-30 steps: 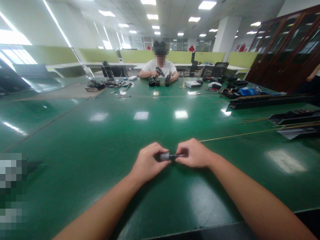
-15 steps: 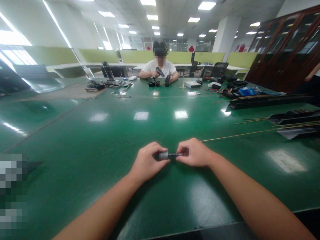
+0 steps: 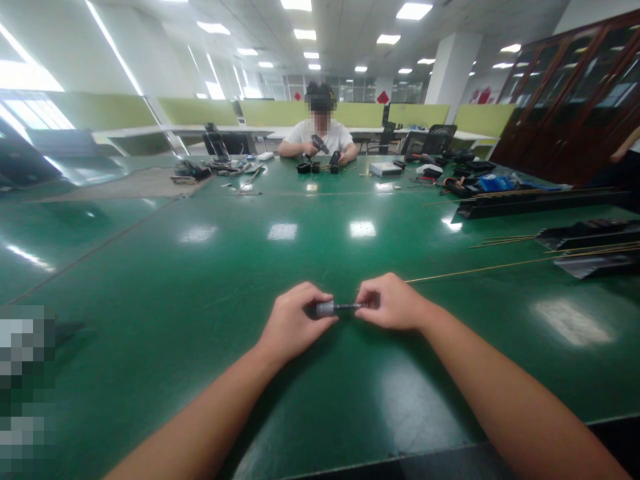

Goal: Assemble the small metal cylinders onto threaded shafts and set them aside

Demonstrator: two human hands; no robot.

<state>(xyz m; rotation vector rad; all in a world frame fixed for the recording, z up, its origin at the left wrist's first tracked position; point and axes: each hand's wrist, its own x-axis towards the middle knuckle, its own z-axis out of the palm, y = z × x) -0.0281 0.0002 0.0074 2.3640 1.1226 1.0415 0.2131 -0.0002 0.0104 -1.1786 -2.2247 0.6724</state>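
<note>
Over the green table (image 3: 225, 347), my left hand (image 3: 295, 320) pinches a short grey cylinder (image 3: 325, 309) between thumb and fingers. A thin dark shaft (image 3: 345, 307) sticks out of the cylinder's right end. My right hand (image 3: 393, 303) has its thumb and fingertips closed on the far end of that shaft. The fingers hide the shaft's tip and the cylinder's left end. What kind of part it is, I cannot tell.
Thin brass-coloured rods (image 3: 460, 273) and dark metal channels (image 3: 535, 205) lie to the right. Across the table sits a person (image 3: 320, 137) holding a power drill (image 3: 320, 143). Tools and parts (image 3: 215, 168) are piled at the far left.
My hands have moved slightly apart, the left a little leftward and the right a little rightward and up. More of the dark shaft shows between them.
</note>
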